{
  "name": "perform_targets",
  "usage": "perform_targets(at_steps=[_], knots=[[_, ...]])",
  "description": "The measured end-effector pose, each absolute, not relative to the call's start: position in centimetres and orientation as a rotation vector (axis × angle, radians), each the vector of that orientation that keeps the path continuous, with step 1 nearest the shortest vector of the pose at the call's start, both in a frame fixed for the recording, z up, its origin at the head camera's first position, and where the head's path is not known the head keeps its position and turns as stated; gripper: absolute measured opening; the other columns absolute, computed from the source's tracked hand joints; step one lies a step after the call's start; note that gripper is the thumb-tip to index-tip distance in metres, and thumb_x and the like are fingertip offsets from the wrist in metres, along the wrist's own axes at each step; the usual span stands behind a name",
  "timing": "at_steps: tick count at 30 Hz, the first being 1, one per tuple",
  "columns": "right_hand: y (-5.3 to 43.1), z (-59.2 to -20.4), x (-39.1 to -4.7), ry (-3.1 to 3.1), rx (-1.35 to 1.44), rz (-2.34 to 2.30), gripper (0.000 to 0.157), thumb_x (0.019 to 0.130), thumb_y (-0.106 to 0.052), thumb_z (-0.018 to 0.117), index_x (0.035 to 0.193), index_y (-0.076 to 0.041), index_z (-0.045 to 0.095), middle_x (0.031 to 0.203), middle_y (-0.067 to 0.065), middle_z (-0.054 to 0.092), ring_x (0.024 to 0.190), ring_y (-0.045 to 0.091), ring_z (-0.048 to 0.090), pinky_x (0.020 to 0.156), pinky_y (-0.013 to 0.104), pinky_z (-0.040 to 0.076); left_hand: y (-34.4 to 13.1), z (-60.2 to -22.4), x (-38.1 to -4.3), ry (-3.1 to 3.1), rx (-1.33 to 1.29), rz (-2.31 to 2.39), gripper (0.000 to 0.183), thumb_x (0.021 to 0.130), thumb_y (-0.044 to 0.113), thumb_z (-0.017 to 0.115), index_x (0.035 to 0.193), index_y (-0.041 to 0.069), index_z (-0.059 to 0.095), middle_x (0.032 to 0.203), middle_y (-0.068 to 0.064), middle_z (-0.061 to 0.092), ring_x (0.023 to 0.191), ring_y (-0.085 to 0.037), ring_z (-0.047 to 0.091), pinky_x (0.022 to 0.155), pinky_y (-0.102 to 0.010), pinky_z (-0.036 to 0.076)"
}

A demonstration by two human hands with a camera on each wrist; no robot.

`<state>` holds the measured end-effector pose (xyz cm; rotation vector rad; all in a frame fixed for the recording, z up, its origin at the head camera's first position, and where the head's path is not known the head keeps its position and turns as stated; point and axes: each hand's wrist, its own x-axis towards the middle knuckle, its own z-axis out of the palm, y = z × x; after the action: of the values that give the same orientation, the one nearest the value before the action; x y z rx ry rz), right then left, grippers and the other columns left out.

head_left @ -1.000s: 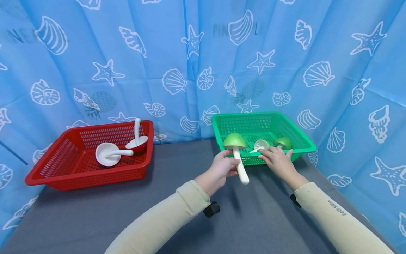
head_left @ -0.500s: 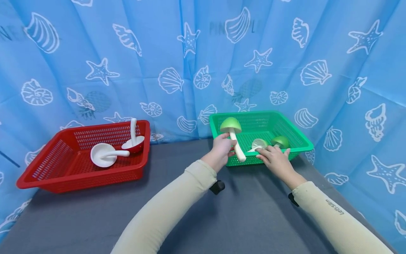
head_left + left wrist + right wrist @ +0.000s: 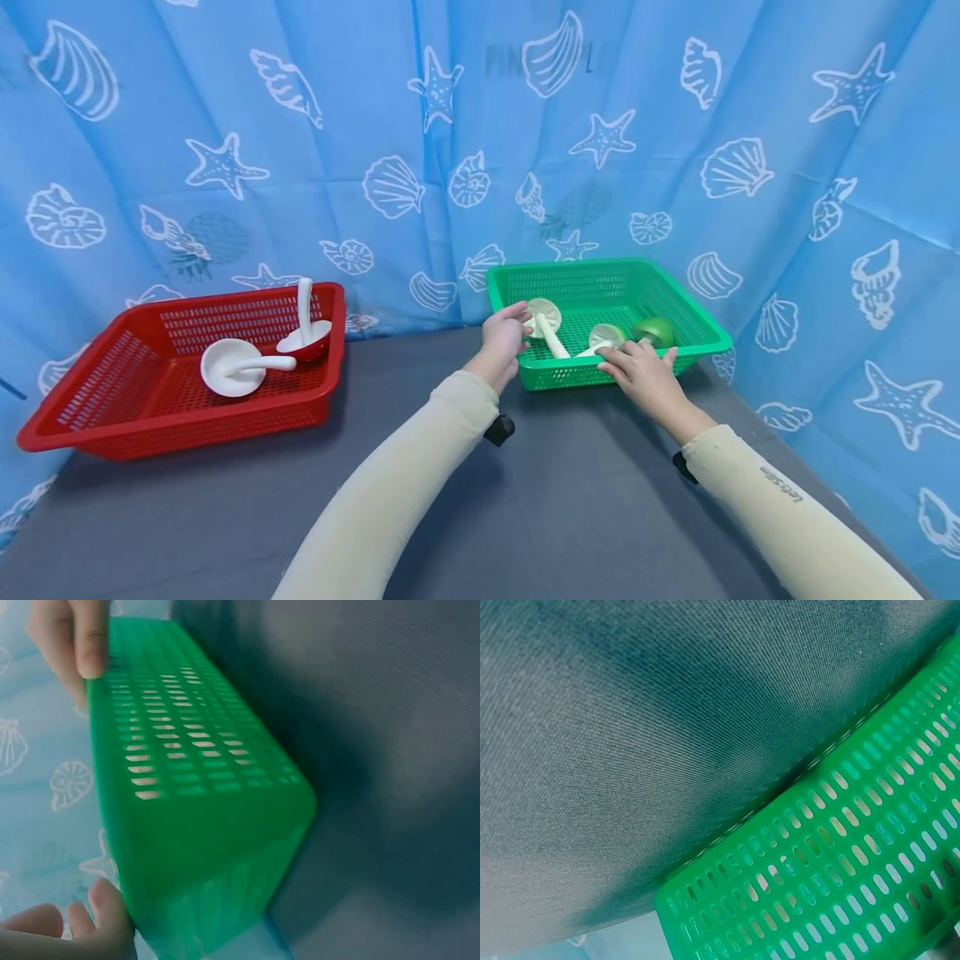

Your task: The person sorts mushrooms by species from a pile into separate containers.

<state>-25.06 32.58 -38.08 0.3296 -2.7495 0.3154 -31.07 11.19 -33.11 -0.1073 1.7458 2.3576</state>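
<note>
In the head view, a green basket [image 3: 536, 377] holds several ladles with white insides and green outsides. My left hand [image 3: 501, 343] is at its left front corner, fingers loose and apart, beside a ladle [image 3: 551, 335] lying bowl up with its handle towards the front rim. In the left wrist view, the left fingertips [image 3: 106, 900] are right at the rim. My right hand [image 3: 641, 375] holds the front rim, thumb outside, close to the handle of a second ladle [image 3: 606, 335]. A third ladle [image 3: 655, 331] lies bowl down behind that hand, its handle hidden.
A red basket [image 3: 217, 423] stands on the left of the grey cloth-covered table [image 3: 555, 500]. Inside are a white-bowled ladle [image 3: 234, 379] and a red-and-white ladle [image 3: 307, 340] with its handle upright. A blue shell-print curtain [image 3: 315, 167] hangs right behind both baskets.
My left hand has moved the green ladle over the green basket, lowered it inside and let go, and it now lies bowl up. The right hand has stayed at the front rim.
</note>
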Motion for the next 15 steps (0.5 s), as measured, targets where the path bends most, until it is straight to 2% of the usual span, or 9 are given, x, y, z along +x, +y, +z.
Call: perform_targets(at_steps=[4, 7, 11, 15], knots=[[32.6, -38.0, -25.0, -2.753, 0.326, 0.312, 0.033, 0.094, -0.020, 0.064, 0.124, -0.006, 0.065, 0.095, 0.014, 0.059, 0.094, 0.038, 0.051, 0.092, 0.084, 0.010, 9.6, -33.4, -30.6, 1.761, -0.089, 2.316, 0.049, 0.096, -0.007, 0.042, 0.142, 0.009, 0.049, 0.136, -0.012, 0.056, 0.117, -0.029, 0.056, 0.080, -0.030, 0.049], [32.8, -37.8, -25.2, -2.758, 0.335, 0.311, 0.033, 0.094, -0.020, 0.064, 0.124, -0.006, 0.065, 0.098, 0.015, 0.060, 0.094, 0.038, 0.051, 0.091, 0.084, 0.011, 8.5, -33.5, -30.1, 1.798, -0.052, 2.286, 0.048, 0.098, -0.002, 0.042, 0.145, 0.009, 0.046, 0.137, -0.011, 0.056, 0.119, -0.028, 0.056, 0.090, -0.036, 0.049], [33.4, -37.5, -25.1, -2.814, 0.350, 0.339, 0.034, 0.096, -0.020, 0.061, 0.126, -0.005, 0.063, 0.104, 0.017, 0.061, 0.098, 0.040, 0.051, 0.091, 0.085, 0.008, 6.9, -33.5, -29.3, 1.868, 0.025, 2.215, 0.047, 0.099, 0.001, 0.043, 0.146, 0.009, 0.043, 0.137, -0.011, 0.055, 0.121, -0.028, 0.055, 0.095, -0.041, 0.047], [34.6, -36.7, -25.0, -2.938, 0.345, 0.362, 0.040, 0.099, -0.024, 0.057, 0.133, -0.004, 0.058, 0.120, 0.025, 0.058, 0.111, 0.050, 0.046, 0.089, 0.085, 0.006, 5.1, -32.8, -28.5, 2.002, 0.136, 2.095, 0.048, 0.100, 0.004, 0.042, 0.147, 0.010, 0.041, 0.138, -0.012, 0.054, 0.123, -0.029, 0.052, 0.097, -0.044, 0.044]])
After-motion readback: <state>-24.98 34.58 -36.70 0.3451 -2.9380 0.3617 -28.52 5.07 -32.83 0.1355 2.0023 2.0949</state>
